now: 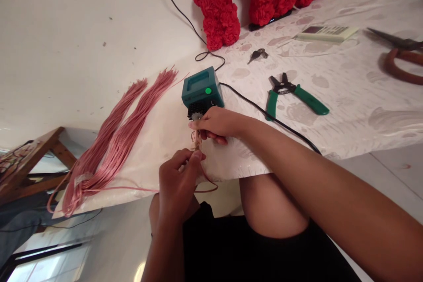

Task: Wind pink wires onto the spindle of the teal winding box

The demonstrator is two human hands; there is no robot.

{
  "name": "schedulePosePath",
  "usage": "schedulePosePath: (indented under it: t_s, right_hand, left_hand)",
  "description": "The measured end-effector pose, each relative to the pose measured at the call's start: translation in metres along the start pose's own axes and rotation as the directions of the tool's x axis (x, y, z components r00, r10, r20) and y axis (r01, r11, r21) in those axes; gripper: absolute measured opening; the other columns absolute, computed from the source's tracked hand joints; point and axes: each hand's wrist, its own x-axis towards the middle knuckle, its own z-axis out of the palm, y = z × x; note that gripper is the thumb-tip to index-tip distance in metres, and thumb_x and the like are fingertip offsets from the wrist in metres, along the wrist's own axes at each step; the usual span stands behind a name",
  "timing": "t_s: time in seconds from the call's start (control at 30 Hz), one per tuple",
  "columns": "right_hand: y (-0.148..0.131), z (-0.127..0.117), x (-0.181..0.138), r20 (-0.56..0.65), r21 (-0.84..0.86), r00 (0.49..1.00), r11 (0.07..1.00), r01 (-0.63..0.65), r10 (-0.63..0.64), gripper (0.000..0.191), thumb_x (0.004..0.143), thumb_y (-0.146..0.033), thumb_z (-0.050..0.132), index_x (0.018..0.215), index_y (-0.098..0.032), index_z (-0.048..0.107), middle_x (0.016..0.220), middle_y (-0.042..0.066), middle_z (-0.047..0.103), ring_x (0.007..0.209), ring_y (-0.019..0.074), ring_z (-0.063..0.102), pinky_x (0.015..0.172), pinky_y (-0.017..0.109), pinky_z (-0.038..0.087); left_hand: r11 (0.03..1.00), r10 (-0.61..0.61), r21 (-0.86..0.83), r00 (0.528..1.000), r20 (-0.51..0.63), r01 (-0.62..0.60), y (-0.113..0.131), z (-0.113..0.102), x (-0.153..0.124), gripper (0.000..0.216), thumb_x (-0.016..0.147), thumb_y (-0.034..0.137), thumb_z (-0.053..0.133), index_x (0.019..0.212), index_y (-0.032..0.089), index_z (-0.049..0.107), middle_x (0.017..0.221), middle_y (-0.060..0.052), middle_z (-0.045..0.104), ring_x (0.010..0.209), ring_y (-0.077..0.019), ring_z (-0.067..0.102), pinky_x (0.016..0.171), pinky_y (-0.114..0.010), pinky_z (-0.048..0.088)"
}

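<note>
A small teal machine [201,89] with a green button and a dark toothed head stands near the table's front edge. My right hand [214,124] is closed right below that head, pinching a thin stick [197,140] wound with pink strand. My left hand [178,180] sits lower, fingers pinched on the lower end of the stick and the pink strand [205,187], which loops off the table edge toward a bundle of pink strands [115,141] lying at the left.
Green-handled pliers [297,96] lie right of the machine, its black cable [264,112] running across the cloth. Farther back are keys [257,54], a red rose figure [221,4], a remote [325,32], scissors [396,40]. A wooden frame [29,158] stands at left.
</note>
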Motion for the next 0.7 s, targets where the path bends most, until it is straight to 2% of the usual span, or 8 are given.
schedulePosePath:
  t_s: [0.33,0.7]
  right_hand:
    - [-0.0029,-0.0014,-0.0017,0.009,-0.03,1.0,0.999,-0.019,0.019,0.048,0.098,-0.042,0.059,0.059,-0.013,0.059,0.04,-0.003,0.049,0.03,0.0067,0.043,0.041,0.02,0.037]
    - [-0.0027,0.001,-0.0019,0.013,0.025,1.0,0.999,-0.027,0.026,0.049,0.1,-0.039,0.057,0.058,-0.014,0.058,0.039,-0.004,0.047,0.028,0.007,0.043,0.037,0.02,0.035]
  left_hand:
    - [1.0,-0.019,-0.005,0.997,0.081,0.019,-0.0043,-0.0065,0.005,0.026,0.088,0.039,0.062,0.075,0.02,0.076,0.066,0.002,0.068,0.067,-0.015,0.06,0.063,-0.024,0.044]
    - [1.0,-0.003,-0.027,0.997,0.079,0.005,-0.0059,-0.0059,0.0048,0.028,0.089,0.04,0.062,0.076,0.018,0.076,0.07,0.0,0.07,0.07,-0.0164,0.061,0.066,-0.026,0.044]
